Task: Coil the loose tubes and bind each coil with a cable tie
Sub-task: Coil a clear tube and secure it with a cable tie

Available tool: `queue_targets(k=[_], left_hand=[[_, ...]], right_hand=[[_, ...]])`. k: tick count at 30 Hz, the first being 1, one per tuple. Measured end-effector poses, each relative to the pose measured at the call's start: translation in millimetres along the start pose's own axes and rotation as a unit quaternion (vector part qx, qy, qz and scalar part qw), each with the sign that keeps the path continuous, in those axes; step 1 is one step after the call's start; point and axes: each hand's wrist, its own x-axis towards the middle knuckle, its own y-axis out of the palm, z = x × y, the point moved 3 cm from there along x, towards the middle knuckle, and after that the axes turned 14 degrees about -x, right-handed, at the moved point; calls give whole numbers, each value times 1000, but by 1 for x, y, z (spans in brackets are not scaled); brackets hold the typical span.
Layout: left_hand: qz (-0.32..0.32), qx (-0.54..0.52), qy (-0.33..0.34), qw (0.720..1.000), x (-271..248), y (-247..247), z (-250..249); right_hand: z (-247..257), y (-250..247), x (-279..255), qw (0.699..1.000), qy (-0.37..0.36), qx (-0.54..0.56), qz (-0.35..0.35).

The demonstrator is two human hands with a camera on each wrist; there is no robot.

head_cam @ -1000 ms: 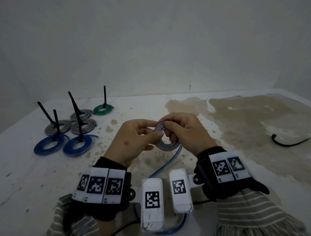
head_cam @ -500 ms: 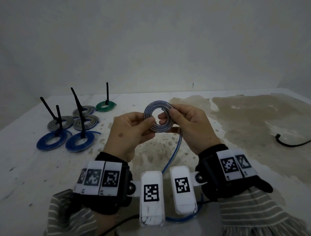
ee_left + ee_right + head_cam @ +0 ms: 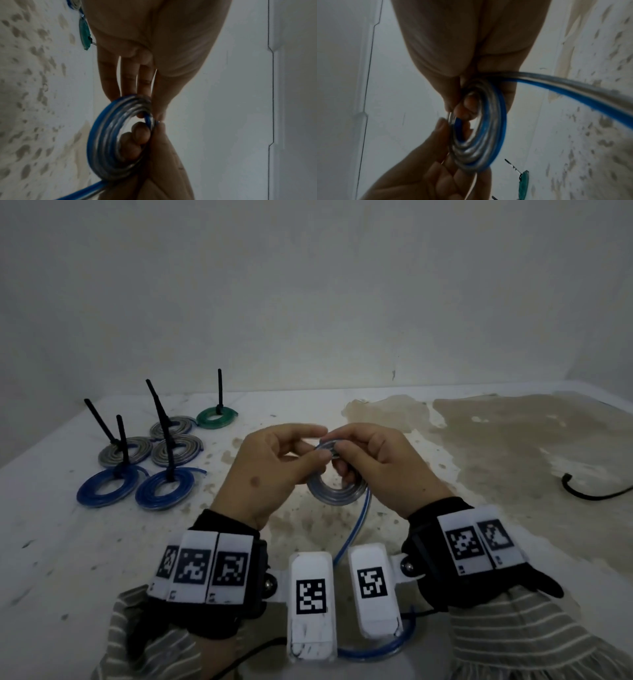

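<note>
Blue-and-clear tube (image 3: 337, 494), partly wound into a flat coil, held above the stained white table (image 3: 68, 542) near centre. Left hand (image 3: 270, 470) pinching the coil's far-left edge between thumb and fingers; right hand (image 3: 380, 463) gripping the far-right edge, fingertips hooked through the coil's hole. Hands close together, nearly touching over the coil. Loose tail (image 3: 352, 529) trailing from the coil's right side toward the near edge, looping under the wrist cameras (image 3: 311, 597). At far left, six finished coils on the table: two blue (image 3: 164, 489), three grey (image 3: 176, 451), one green (image 3: 216, 418), each bound by a black cable tie (image 3: 159, 409) sticking upward. At far right, a black cable tie (image 3: 596, 491) lying loose. Square black-and-white coded markers (image 3: 202, 566) on the wristbands; no readable writing or brand.
</note>
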Motion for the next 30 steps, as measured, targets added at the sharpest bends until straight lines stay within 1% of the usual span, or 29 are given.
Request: queue_targets(k=[4, 7, 9, 12, 14, 17, 20, 24, 25, 27, 30], left_hand=[[42, 78, -18, 996, 0, -5, 0], [73, 126, -38, 989, 1, -6, -1], [75, 134, -43, 987, 0, -7, -2], [71, 141, -32, 987, -2, -4, -2], [51, 126, -17, 991, -2, -4, -3], [4, 78, 3, 997, -1, -5, -2], [-36, 56, 20, 998, -1, -4, 0], [-122, -50, 28, 991, 1, -8, 1], [-132, -74, 22, 988, 1, -7, 1], [-119, -91, -5, 989, 0, 0, 5], [-58, -76, -70, 993, -2, 9, 13]], right_hand=[[-3, 4, -1, 999, 25, -5, 28], [-2, 4, -3, 999, 26, -17, 35], [-2, 5, -3, 999, 24, -28, 33], [-4, 5, -1, 999, 23, -43, 23], [-4, 5, 0, 999, 26, -38, 9], [-3, 5, 3, 999, 44, 2, -19], [-4, 5, 3, 998, 54, 30, -32], [-8, 4, 2, 991, 95, 89, -31], [-8, 3, 2, 990, 96, 101, -36], [-8, 1, 3, 990, 79, 100, -61], [-9, -5, 4, 994, 42, 35, -91]])
